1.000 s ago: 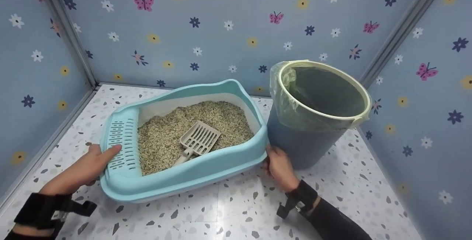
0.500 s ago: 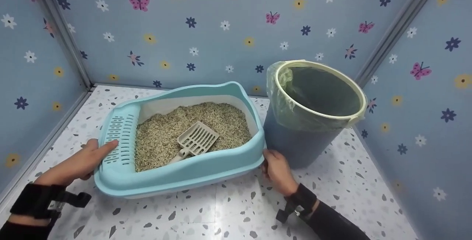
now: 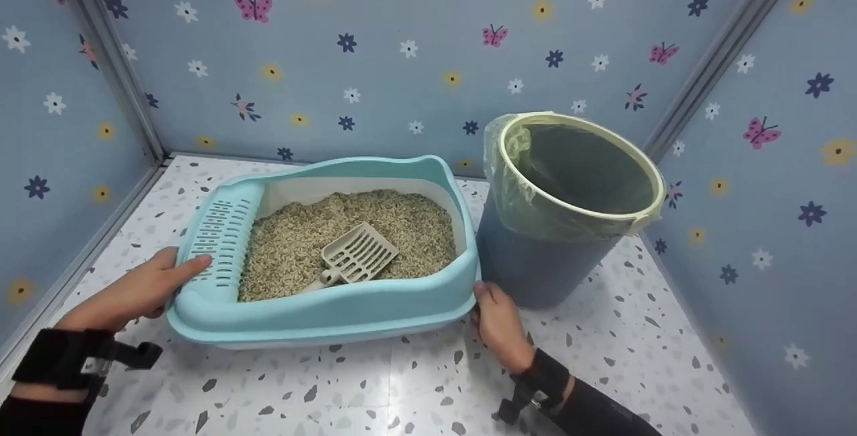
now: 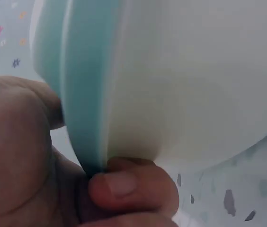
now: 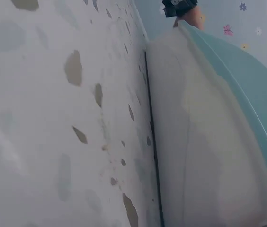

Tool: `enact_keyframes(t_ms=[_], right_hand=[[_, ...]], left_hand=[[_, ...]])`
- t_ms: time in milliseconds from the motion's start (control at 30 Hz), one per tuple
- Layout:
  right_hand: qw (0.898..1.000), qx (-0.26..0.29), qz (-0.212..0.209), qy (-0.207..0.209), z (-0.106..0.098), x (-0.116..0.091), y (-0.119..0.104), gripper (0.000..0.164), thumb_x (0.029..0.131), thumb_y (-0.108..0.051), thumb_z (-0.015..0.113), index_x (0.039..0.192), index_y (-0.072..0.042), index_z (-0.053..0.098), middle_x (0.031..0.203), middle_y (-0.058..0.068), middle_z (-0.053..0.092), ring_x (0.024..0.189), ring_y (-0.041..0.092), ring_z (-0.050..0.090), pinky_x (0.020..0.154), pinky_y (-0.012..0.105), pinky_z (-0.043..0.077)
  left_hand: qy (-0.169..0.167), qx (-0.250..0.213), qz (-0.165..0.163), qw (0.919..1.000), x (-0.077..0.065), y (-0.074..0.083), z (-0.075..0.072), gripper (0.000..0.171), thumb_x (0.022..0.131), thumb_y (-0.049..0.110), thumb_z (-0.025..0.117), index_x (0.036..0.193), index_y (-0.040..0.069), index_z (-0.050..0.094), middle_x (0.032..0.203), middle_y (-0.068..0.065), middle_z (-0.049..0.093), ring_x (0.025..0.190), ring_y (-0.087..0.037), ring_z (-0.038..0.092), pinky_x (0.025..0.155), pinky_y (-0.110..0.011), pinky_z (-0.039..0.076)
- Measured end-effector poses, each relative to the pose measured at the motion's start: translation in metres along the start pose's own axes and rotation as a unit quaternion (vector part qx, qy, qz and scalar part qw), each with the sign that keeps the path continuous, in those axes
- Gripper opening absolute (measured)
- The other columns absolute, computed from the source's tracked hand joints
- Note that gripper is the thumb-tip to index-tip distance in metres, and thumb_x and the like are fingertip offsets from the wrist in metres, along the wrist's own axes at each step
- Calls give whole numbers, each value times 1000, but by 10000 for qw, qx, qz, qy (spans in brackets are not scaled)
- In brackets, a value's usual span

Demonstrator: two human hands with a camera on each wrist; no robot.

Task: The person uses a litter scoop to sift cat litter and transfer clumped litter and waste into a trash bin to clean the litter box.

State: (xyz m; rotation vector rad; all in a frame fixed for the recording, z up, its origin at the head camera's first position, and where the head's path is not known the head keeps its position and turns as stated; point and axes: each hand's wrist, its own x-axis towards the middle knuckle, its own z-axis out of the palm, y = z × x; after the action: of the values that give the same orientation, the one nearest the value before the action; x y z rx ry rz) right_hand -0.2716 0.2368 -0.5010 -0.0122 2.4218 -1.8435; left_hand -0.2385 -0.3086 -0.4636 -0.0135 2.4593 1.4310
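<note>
A big light-blue and white plastic litter box is held between the left hand and the right hand. Its holey end is gripped by the left hand — thumb on top, fingers curled underneath. Its near corner is pinched by the right hand, whose bent fingers are partly hidden. Between the hands, a beige plastic scoop with slots is laid on brown, grainy litter. Just behind the right hand, a round blue-grey bin can be seen — lined with a yellowish see-through bag.
</note>
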Motion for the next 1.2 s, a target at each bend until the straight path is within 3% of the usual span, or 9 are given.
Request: enact_keyframes(t_ms=[233, 467, 533, 700, 800, 933, 1000, 1100, 1200], right_hand=[[10000, 3, -40, 35, -7, 14, -2, 39, 120, -37, 47, 94, -10, 57, 69, 0, 47, 56, 16, 43, 53, 29, 36], [9939, -925, -312, 520, -7, 38, 19, 42, 118, -39, 44, 108, -8, 72, 80, 4, 59, 77, 23, 61, 75, 36, 50], [9930, -993, -438, 457, -6, 32, 18, 41, 119, -37, 44, 109, -7, 71, 82, 4, 58, 80, 22, 61, 77, 36, 49], [9984, -465, -299, -115, -3, 0, -2, 37, 122, -33, 42, 103, -7, 61, 74, 1, 48, 63, 18, 48, 59, 30, 41], [9996, -113, -101, -242, -3, -2, -3, 36, 122, -32, 44, 100, -9, 59, 71, 0, 46, 58, 16, 44, 53, 28, 37], [9999, 89, -47, -45, -4, 15, 3, 38, 120, -35, 47, 102, -7, 66, 71, 1, 50, 58, 16, 47, 54, 27, 39], [9999, 114, -48, 43, -4, 29, 14, 44, 118, -40, 47, 106, -5, 69, 70, 1, 52, 58, 17, 49, 54, 27, 41], [9994, -172, -262, 165, -5, 44, 34, 58, 116, -55, 48, 115, -3, 74, 76, 3, 61, 66, 17, 59, 61, 30, 48], [9954, -746, -514, 304, -3, 44, 41, 66, 115, -64, 46, 121, -5, 76, 88, 2, 69, 82, 18, 66, 77, 32, 53]], left_hand=[[23, 278, -261, 9993, -7, 6, 4, 67, 120, 57, 39, 140, -7, 35, 87, -4, 57, 53, -9, 38, 47, -26, 34], [279, 171, -315, 9990, -15, 5, 12, 66, 119, 56, 43, 142, -6, 37, 88, -4, 54, 60, -13, 43, 51, -27, 40], [279, 100, -274, 9992, -12, 1, 9, 66, 120, 55, 43, 144, -6, 35, 90, -4, 56, 61, -13, 44, 52, -27, 40], [415, -10, -177, 9990, -1, -6, 2, 77, 120, 55, 40, 160, -9, 26, 90, -3, 58, 63, -13, 45, 55, -27, 40], [559, 20, -147, 9983, -1, -4, 4, 77, 120, 57, 37, 159, -9, 28, 86, -2, 55, 61, -13, 44, 54, -28, 39], [713, 275, -211, 9969, -9, 0, 14, 77, 118, 64, 34, 143, -8, 38, 84, -4, 51, 61, -16, 43, 52, -31, 40], [748, 424, -239, 9960, -13, 1, 19, 81, 116, 67, 34, 144, -9, 41, 90, -8, 53, 67, -19, 48, 56, -33, 43], [817, 574, -207, 9948, -16, 0, 24, 88, 116, 68, 35, 148, -14, 38, 104, -14, 56, 81, -25, 54, 64, -36, 46], [955, 575, -168, 9936, -17, -3, 24, 88, 117, 65, 34, 151, -16, 34, 114, -19, 56, 91, -29, 57, 71, -37, 47]])
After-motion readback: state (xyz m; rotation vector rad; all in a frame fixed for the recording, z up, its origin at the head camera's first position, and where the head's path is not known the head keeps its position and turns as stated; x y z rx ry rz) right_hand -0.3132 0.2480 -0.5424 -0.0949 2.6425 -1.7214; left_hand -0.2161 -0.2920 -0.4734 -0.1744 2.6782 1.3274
